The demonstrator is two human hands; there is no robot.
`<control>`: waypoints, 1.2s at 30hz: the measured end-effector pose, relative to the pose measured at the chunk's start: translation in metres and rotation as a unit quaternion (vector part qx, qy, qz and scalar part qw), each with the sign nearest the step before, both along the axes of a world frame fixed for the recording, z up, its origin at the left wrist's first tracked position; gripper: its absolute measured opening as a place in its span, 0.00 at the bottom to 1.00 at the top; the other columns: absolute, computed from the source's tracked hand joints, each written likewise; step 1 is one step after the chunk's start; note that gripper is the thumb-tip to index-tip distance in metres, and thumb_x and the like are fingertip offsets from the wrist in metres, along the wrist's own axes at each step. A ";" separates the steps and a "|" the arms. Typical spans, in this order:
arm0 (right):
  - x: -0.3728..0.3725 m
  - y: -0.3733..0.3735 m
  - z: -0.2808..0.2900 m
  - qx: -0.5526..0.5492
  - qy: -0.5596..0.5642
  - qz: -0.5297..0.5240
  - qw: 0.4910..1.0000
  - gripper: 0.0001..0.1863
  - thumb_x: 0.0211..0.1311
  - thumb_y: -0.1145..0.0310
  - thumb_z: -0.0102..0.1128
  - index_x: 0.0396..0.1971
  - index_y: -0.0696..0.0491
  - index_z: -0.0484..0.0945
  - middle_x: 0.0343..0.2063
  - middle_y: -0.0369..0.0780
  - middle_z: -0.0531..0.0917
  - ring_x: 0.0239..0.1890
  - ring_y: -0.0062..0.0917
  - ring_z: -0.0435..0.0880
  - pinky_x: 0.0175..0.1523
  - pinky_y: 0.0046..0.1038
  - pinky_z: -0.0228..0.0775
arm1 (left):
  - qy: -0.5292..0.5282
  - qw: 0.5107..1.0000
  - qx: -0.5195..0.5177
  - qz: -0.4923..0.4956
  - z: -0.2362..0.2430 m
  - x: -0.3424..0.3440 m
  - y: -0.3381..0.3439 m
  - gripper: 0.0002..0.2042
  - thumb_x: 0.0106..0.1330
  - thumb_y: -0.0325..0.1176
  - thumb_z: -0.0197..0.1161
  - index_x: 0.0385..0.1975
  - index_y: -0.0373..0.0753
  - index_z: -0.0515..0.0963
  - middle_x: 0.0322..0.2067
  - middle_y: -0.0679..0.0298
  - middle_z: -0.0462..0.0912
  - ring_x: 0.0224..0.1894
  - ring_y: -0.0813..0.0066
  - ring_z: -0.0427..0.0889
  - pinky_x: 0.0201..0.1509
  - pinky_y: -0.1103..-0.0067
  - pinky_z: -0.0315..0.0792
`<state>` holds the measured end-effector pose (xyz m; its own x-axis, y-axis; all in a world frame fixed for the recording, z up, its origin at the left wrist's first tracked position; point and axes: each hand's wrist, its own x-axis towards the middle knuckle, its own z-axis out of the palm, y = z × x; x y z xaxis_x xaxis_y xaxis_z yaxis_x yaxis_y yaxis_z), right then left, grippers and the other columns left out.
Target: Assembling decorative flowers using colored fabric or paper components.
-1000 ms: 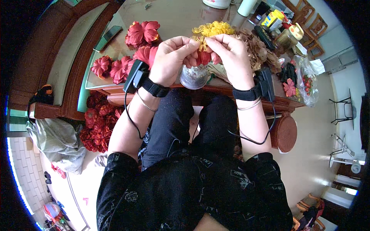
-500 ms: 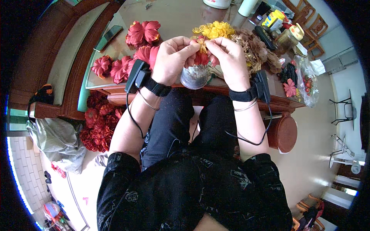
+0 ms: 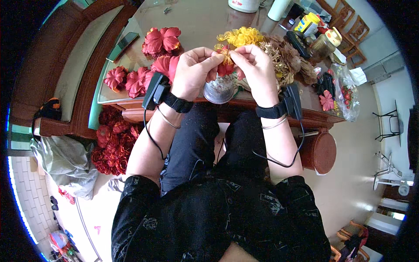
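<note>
Yellow centre [image 3: 226, 55]: fine strands, fanned out, held over red petals [image 3: 225, 70] near the close edge of the counter.
Left hand [image 3: 195, 67]: thumb and forefinger pinching the left side of the yellow centre, other fingers bent.
Right hand [image 3: 256, 70]: thumb and forefinger pinching the right side; exact fingertip contact too small to make out.
Handling, advised: light, equal pinch from both sides; strands look thin and could bend or tear if tugged. Best spread a few at a time, evenly round the middle, with the lower fingers clear of the petal edges, which may crease.
Cup [image 3: 218, 95]: see-through, whitish contents, just below the hands in view.
Counter [image 3: 192, 17]: glossy top, reddish-brown wooden front.
Counter, left part: red flowers [image 3: 161, 40], loosely grouped; dark phone [image 3: 127, 40] beyond them, near the edge.
Counter, right part: yellow flowers [image 3: 245, 36], piled; brown dried-looking bunch [image 3: 300, 67] beside them; yellow bottle [image 3: 307, 22]; lidded jar [image 3: 324, 46]; clear plastic bag [image 3: 348, 98] at the corner.
Beside counter, lower left: heap of dark red flowers [image 3: 114, 150]; grey sheet [image 3: 70, 159].
Room, right: round stool [image 3: 325, 153], reddish-brown; wooden chairs [image 3: 346, 22]; pale floor [image 3: 349, 174].
</note>
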<state>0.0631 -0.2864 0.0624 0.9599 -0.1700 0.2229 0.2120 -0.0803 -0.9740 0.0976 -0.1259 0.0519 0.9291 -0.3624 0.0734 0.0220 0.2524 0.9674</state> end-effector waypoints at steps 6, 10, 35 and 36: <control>0.000 -0.002 0.001 -0.197 -0.150 -0.039 0.968 0.05 0.57 0.74 0.62 0.33 0.56 0.82 0.27 0.37 0.83 0.28 0.19 0.80 0.35 0.21 0.72 | 0.021 1.000 -0.022 -0.004 -0.005 0.000 0.000 0.06 0.64 0.32 0.62 0.29 0.37 0.78 0.18 0.71 0.76 0.17 0.87 0.71 0.21 0.89 0.64; 0.001 -0.008 0.001 -0.228 -0.176 -0.024 0.957 0.05 0.56 0.72 0.64 0.32 0.56 0.82 0.28 0.40 0.83 0.28 0.25 0.82 0.35 0.24 0.72 | 0.029 0.999 -0.045 0.003 -0.005 -0.002 -0.003 0.06 0.63 0.31 0.64 0.27 0.37 0.76 0.17 0.71 0.76 0.15 0.88 0.70 0.18 0.90 0.60; -0.010 -0.003 0.014 -0.320 -0.165 -0.025 0.932 0.07 0.55 0.68 0.65 0.31 0.55 0.81 0.26 0.41 0.81 0.27 0.28 0.82 0.33 0.26 0.73 | -0.197 0.974 0.018 0.110 -0.017 -0.011 -0.006 0.08 0.62 0.26 0.64 0.40 0.32 0.82 0.33 0.62 0.84 0.33 0.84 0.79 0.39 0.86 0.74; -0.011 -0.002 0.014 -0.330 -0.161 -0.030 0.930 0.07 0.55 0.68 0.65 0.31 0.55 0.81 0.26 0.41 0.81 0.27 0.28 0.82 0.33 0.26 0.73 | -0.199 0.974 0.018 0.110 -0.018 -0.011 -0.006 0.08 0.62 0.25 0.63 0.40 0.31 0.82 0.34 0.62 0.84 0.34 0.83 0.79 0.40 0.86 0.74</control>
<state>0.0521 -0.2887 0.0765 0.8189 0.0550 0.5714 0.4601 -0.6581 -0.5960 0.0863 -0.1323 0.0336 0.8850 -0.1659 0.4351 -0.4079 0.1745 0.8962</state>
